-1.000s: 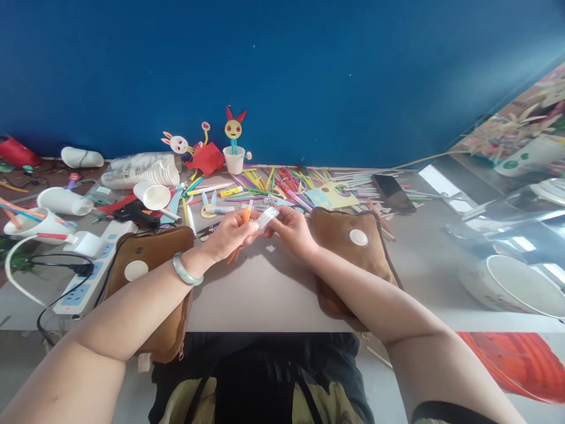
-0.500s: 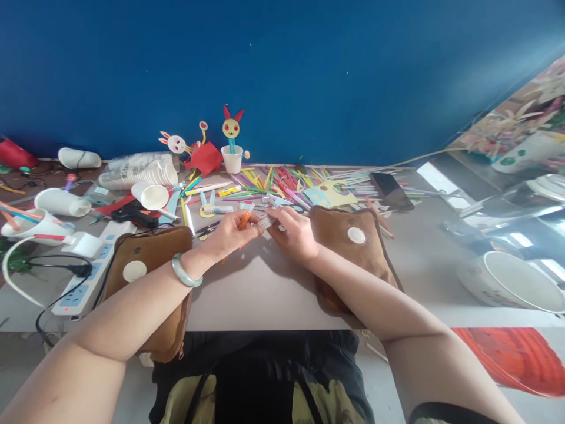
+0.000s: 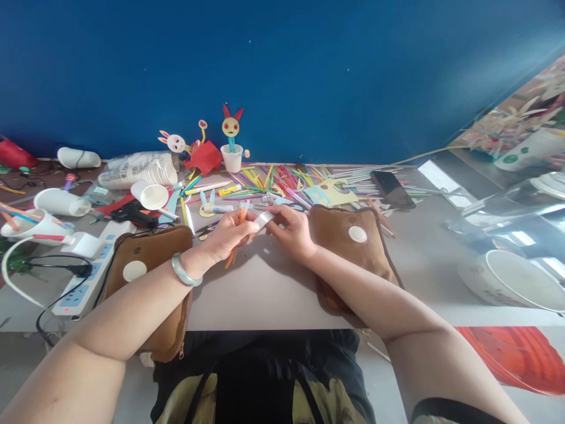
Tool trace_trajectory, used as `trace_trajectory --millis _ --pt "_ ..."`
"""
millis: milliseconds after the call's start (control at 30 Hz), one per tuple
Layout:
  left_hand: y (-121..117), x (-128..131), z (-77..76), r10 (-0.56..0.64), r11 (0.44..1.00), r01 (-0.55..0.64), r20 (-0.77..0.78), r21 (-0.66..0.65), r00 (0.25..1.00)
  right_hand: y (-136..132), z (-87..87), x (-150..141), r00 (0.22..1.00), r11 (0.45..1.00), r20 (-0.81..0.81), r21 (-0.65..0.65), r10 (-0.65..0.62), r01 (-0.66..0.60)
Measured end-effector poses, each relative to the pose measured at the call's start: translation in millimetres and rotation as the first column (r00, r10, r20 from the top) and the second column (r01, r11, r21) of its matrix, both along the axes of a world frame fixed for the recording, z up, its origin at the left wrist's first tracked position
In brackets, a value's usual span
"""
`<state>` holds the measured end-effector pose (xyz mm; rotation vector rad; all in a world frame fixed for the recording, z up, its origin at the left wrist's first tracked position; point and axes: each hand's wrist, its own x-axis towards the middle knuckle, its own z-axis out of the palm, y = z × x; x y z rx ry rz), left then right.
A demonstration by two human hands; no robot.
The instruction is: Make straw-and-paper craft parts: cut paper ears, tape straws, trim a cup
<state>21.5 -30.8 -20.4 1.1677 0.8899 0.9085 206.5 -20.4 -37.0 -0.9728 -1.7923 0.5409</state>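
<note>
Over the table, my left hand (image 3: 229, 237) is closed, with an orange strip (image 3: 230, 258) sticking out above and below its fingers. A small whitish, shiny piece (image 3: 263, 220) spans the gap between my two hands; its exact kind cannot be made out. The left thumb and fingers grip its near end. My right hand (image 3: 293, 234) is closed with its fingertips at the other end of that piece. Just beyond the hands lie a white tube (image 3: 218, 208) and a pair of dark-handled scissors (image 3: 207, 228).
Brown cushions (image 3: 348, 253) lie under both forearms. Coloured sticks (image 3: 282, 176) are heaped along the wall. A rabbit figure in a paper cup (image 3: 232, 159) stands behind. At left are a power strip (image 3: 79, 285) and a glue gun (image 3: 135, 217); at right, a phone (image 3: 392, 189) and a bowl (image 3: 525, 280).
The whitish piece has turned and shows more between my hands. The orange strip stands more upright and more of it shows below my left hand. Both hands have shifted only slightly.
</note>
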Motion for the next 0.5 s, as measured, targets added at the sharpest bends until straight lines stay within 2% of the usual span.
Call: trace_trajectory --millis 133,233,367,500 --pt "-1.0 0.4 3.7 -0.011 1.000 0.011 -0.007 0.003 1.000 -1.1 3.0 0.0 1.000 0.998 -0.026 -0.054 0.012 -0.014" --pt "-2.6 -0.8 6.8 -0.023 1.000 0.024 -0.029 0.017 0.999 -1.5 3.4 0.2 1.000 0.999 -0.015 -0.048 -0.001 0.000" --pt "-5.3 -2.5 8.8 -0.060 0.998 0.061 -0.071 0.020 0.996 -2.0 3.2 1.9 0.999 0.994 0.039 0.104 -0.036 0.032" --pt "-6.6 -2.5 9.1 -0.061 0.997 0.062 -0.036 0.039 0.998 -3.1 4.2 3.6 0.994 0.973 0.094 0.226 -0.061 0.038"
